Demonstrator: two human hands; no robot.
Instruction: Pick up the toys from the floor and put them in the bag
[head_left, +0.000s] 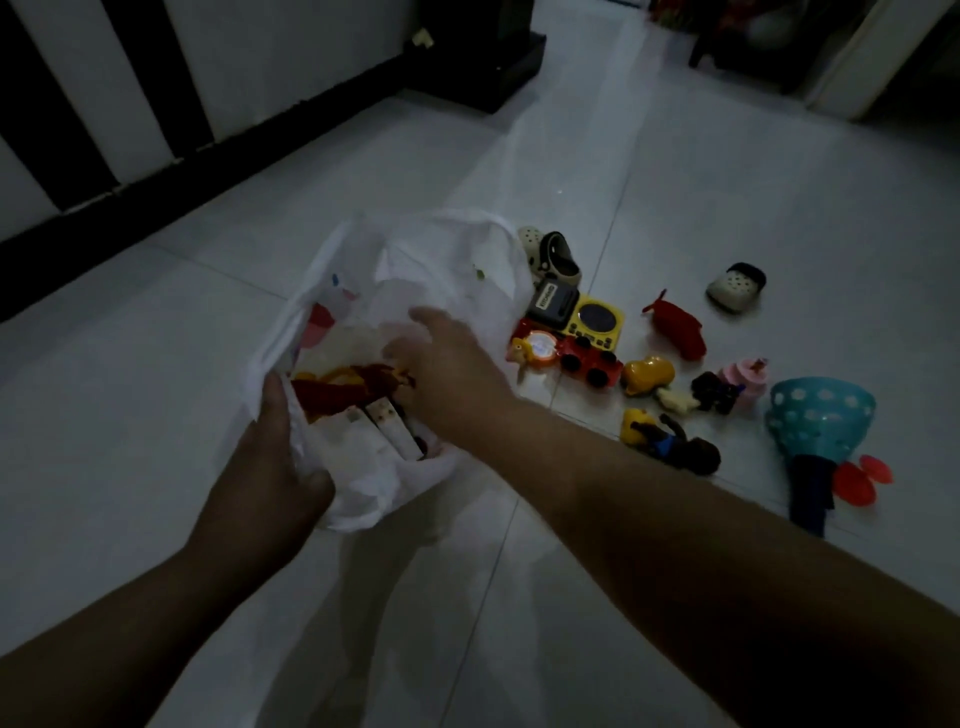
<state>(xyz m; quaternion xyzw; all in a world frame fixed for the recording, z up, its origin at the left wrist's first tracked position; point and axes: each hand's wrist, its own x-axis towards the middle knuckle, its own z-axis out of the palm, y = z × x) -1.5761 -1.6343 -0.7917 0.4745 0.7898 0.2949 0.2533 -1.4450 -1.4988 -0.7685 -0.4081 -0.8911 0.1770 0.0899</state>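
The left hand (272, 467) grips the near rim of the white bag (457, 260) at centre frame, holding its mouth wide; the right hand (452, 374) hovers over the opening, fingers loosely spread, apparently empty; this looks like the drop-off step; next, reach for the toys (647, 375) at centre right.

A white tiled floor (156, 415) meets a black-and-white striped wall (104, 78) with black skirting (260, 135); a dark cabinet (483, 47) stands beyond.

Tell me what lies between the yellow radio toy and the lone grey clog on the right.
In the head view, a red toy lies between the yellow radio toy and the grey clog.
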